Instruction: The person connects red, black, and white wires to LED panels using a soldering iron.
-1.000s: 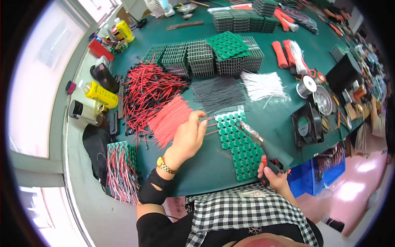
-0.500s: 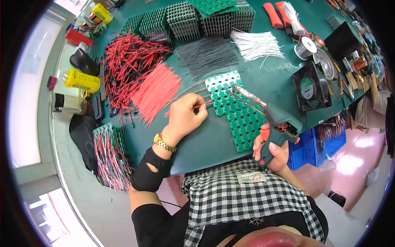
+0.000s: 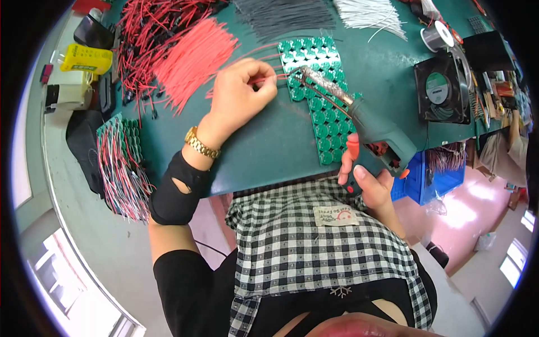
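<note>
My left hand is closed in a pinch round a red wire, whose end reaches the left edge of a panel of round green circuit boards. More thin red wires run from that edge past my fingers. My right hand grips a dark green soldering gun by its handle, a finger at the orange trigger. The gun's tip lies over the panel's left edge, close to the wire ends. Whether it touches a joint is too small to tell.
Loose red wires, black wires and white wires lie in piles beyond my hands. At right stand a solder spool and a black fan. Wired boards sit at left, near a yellow bottle.
The whole view has tilted, so the table sits higher in the picture. Over the panel, the soldering gun's tip has moved toward the left edge and nearer me. My left hand keeps its pinch.
</note>
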The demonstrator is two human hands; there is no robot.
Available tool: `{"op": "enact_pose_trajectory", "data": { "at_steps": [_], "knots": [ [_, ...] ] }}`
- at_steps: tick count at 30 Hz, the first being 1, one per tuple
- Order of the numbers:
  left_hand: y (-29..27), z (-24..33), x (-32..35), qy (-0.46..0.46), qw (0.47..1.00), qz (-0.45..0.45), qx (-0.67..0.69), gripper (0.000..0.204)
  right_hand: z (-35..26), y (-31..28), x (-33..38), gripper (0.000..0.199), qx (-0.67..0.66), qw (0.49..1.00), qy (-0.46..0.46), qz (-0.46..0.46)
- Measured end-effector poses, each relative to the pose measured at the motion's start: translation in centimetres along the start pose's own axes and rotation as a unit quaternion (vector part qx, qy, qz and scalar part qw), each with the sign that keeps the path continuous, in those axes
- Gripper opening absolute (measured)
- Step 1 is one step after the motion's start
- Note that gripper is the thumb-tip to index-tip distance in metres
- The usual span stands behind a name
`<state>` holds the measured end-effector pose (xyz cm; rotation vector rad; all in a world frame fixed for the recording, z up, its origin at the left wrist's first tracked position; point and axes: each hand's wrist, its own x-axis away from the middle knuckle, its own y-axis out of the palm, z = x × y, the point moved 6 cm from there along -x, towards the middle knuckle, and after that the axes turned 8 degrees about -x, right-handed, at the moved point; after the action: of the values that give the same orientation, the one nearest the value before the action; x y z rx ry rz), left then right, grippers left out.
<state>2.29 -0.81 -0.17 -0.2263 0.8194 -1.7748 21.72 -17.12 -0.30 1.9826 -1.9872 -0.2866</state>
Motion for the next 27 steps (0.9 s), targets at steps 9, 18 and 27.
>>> {"op": "enact_pose_trajectory", "data": {
  "at_steps": [9, 18, 27],
  "knots": [
    [0.47, 0.57, 0.09, 0.041, 0.997, 0.001, -0.064, 0.006, 0.48, 0.38, 0.48, 0.04, 0.005, 0.999, -0.011, -0.037],
    [0.51, 0.53, -0.04, 0.03, 0.996, 0.004, -0.086, 0.007, 0.9, 0.01, 0.59, 0.028, 0.067, 0.998, -0.013, -0.018],
    [0.5, 0.03, -0.06, 0.021, 0.996, 0.031, -0.083, 0.007, 0.91, -0.04, 0.29, 0.022, 0.066, 0.998, 0.003, -0.008]
  ]
}}
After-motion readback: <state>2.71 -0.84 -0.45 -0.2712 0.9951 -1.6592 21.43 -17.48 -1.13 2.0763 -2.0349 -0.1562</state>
